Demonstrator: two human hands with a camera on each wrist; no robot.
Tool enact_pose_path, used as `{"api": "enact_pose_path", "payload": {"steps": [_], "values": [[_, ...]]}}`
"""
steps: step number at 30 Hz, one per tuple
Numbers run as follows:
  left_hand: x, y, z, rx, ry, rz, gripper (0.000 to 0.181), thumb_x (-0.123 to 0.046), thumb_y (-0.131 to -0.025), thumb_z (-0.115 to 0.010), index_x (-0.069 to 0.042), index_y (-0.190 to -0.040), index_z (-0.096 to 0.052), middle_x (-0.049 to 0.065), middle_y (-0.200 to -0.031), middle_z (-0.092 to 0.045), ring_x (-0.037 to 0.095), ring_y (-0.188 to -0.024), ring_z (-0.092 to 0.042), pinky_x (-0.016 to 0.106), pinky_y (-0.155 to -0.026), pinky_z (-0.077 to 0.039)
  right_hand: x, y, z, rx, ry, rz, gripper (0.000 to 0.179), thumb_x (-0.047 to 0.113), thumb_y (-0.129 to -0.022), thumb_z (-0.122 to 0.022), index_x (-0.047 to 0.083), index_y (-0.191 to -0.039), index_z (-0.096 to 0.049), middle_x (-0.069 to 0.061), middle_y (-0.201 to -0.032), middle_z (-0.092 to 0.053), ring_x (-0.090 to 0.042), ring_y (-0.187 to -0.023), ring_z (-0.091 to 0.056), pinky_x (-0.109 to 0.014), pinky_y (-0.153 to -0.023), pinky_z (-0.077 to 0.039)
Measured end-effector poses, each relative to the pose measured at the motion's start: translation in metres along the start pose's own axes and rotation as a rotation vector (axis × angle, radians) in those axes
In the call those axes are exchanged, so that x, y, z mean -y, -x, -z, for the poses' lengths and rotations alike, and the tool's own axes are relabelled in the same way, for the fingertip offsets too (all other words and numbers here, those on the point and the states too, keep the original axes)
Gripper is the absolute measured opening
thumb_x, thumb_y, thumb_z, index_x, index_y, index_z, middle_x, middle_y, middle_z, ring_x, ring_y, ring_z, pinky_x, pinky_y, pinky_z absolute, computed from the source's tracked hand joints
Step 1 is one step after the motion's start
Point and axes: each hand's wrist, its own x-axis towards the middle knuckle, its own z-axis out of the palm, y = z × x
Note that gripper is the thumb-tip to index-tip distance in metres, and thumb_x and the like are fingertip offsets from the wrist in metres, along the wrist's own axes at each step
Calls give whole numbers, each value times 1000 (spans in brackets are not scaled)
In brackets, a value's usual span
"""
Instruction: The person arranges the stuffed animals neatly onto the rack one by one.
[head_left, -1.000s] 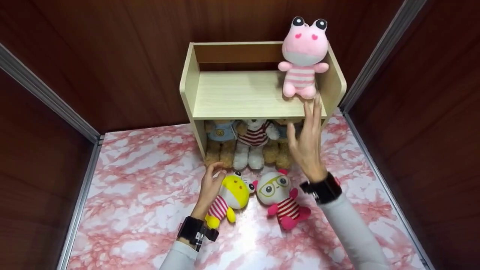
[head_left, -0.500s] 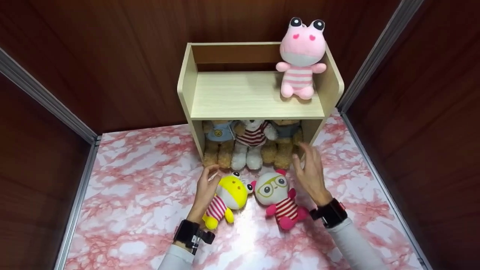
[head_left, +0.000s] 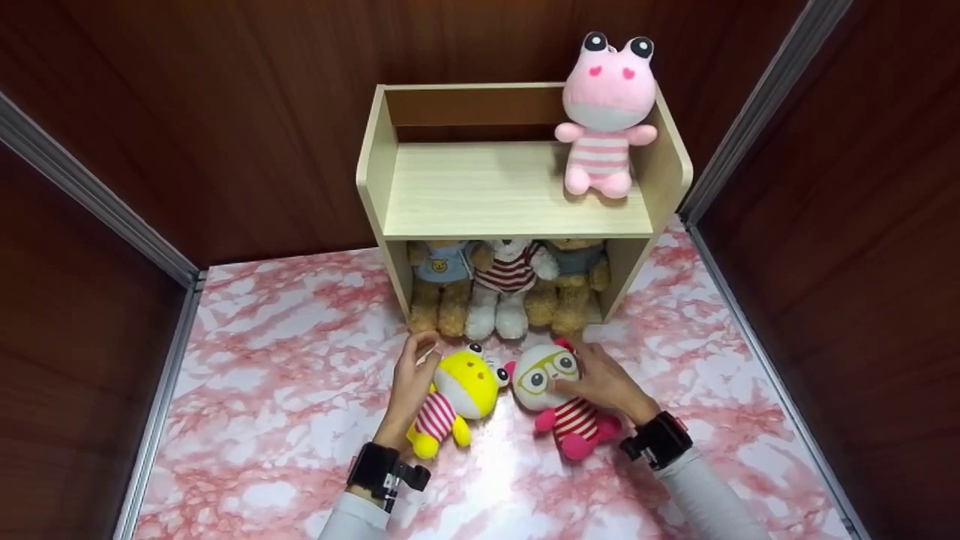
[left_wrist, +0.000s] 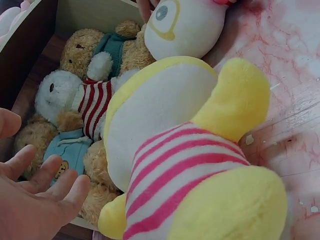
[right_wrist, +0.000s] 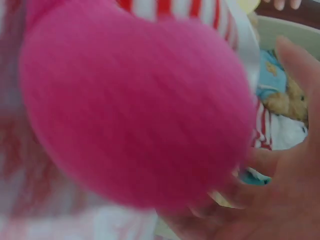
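A yellow frog plush (head_left: 469, 382) in a pink-striped outfit lies on the marbled surface. My left hand (head_left: 409, 379) is at its left side, and in the left wrist view that hand's fingers (left_wrist: 47, 172) are spread beside the plush. To the right lies a panda plush (head_left: 544, 367) with yellow-green glasses, pink ears and a red-striped body. My right hand (head_left: 607, 382) reaches over it from the right, thumb across the face and fingers at the head's upper side. The right wrist view has a large pink limb (right_wrist: 135, 105) in front of the spread thumb and fingers.
Behind both plushes stands a pale wooden shelf (head_left: 480, 191). A pink frog plush (head_left: 607, 112) sits at the right of its upper level. Below sit a blue-shirted bear (head_left: 441, 281), a white striped-shirt plush (head_left: 506, 274) and another brown bear (head_left: 574, 281). Dark wood panels surround the area.
My right hand has come down from the pink frog plush at the upper shelf, past the lower bears, to the panda plush. My left hand has stayed beside the yellow frog plush.
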Motion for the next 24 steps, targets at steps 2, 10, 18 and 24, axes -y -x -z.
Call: {"api": "enact_pose_path", "payload": {"steps": [2, 10, 18, 24], "values": [[1, 0, 0, 5, 3, -1, 36, 0, -103, -55, 10, -137, -51, 30, -141, -53, 44, -138, -48, 56, -115, -39, -2, 2, -6, 40, 12, -28, 108, 59, -79, -84, 14, -163, -33, -26, -136, -50, -34, -109, -60, -53, -97, -49], [3, 1, 1, -9, 14, -5, 35, 0, -102, -56, 12, -135, -51, 33, -140, -52, 49, -137, -47, 56, -115, -39, -8, 1, -19, 52, -98, 0, 113, 42, -76, -91, 11, -163, -26, -16, -120, -61, -27, -104, -58, -43, -89, -49], [2, -3, 0, -22, 10, -11, 33, 6, -100, -53, 14, -132, -51, 35, -137, -53, 53, -135, -46, 58, -113, -40, -5, 6, -15, -8, -73, -7, 105, 36, -77, -90, 11, -161, -31, -19, -128, -57, -28, -106, -59, -46, -89, -50], [-3, -1, 0, -10, 24, -8, 38, 4, -101, -52, 12, -137, -46, 30, -139, -54, 48, -136, -47, 52, -114, -42, 6, 13, 0, -56, -94, 20, 107, 34, -78, -89, 7, -162, -28, -22, -138, -53, -31, -115, -58, -48, -96, -49]]}}
